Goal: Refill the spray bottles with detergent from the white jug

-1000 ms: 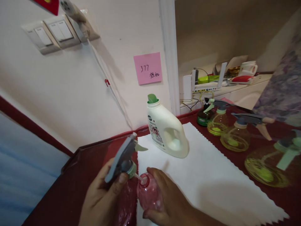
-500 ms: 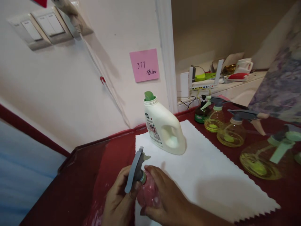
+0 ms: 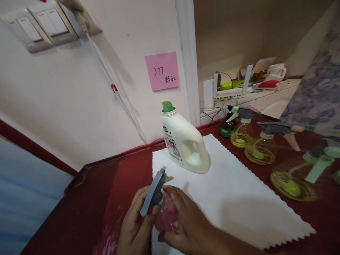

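Observation:
Low in the head view, a clear pinkish spray bottle [image 3: 168, 216] is between my two hands. My left hand [image 3: 135, 221] is closed around the grey trigger sprayer head [image 3: 154, 189], near the neck. My right hand [image 3: 187, 221] wraps the round body of the bottle, fingers at its top and thumb low at the front. The bottle leans, and its lower part is hidden by my fingers. Just beyond stands a cream detergent jug [image 3: 183, 141] with no cap and a green funnel [image 3: 167, 107] set in its mouth.
White cloth with a zigzag edge [image 3: 239, 191] lies under the jug on the dark red table [image 3: 87, 202]. Along the right stand several spray bottles with yellow liquid [image 3: 260, 152] and a dark green pump bottle [image 3: 227, 127]. Behind are a wall, a pink note [image 3: 162, 71] and a router [image 3: 228, 94].
The sprayer head has tipped and shifted slightly to the right in my left hand. My view has drifted a little. The jug stays where it was.

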`<state>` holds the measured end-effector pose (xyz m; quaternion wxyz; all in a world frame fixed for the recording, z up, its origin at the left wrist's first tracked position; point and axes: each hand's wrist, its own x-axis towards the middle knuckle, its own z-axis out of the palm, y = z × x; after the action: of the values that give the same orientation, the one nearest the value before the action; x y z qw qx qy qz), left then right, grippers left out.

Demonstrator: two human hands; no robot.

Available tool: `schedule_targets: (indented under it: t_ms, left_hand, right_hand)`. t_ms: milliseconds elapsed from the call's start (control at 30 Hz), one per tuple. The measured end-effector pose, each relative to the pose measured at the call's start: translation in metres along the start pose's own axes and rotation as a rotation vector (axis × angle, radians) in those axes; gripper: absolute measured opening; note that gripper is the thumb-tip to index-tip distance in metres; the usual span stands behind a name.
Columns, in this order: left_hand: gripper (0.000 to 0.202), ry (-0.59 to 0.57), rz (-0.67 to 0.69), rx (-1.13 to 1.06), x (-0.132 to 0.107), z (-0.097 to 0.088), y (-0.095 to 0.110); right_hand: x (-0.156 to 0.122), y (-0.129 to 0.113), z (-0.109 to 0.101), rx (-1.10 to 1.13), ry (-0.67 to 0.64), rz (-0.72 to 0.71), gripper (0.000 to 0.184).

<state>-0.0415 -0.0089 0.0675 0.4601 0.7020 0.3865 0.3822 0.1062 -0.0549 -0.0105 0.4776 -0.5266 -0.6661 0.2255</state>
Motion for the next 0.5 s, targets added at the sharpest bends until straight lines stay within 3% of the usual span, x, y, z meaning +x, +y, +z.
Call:
schedule_targets:
  t_ms: [200, 333, 500]
  left_hand:
    - [0.040, 0.015, 0.040, 0.019, 0.002, 0.002, -0.001]
    - [0.035, 0.057, -0.008, 0.049, 0.008, 0.003, -0.002]
    - [0.039, 0.027, -0.021, -0.056, 0.007, 0.001, -0.007]
  right_hand:
    - [0.000, 0.003, 0.002, 0.038, 0.023, -0.039, 0.092]
    - [0.000, 0.003, 0.003, 0.044, 0.013, -0.019, 0.095]
    - [0.002, -0.002, -0.002, 0.029, 0.018, -0.021, 0.089]
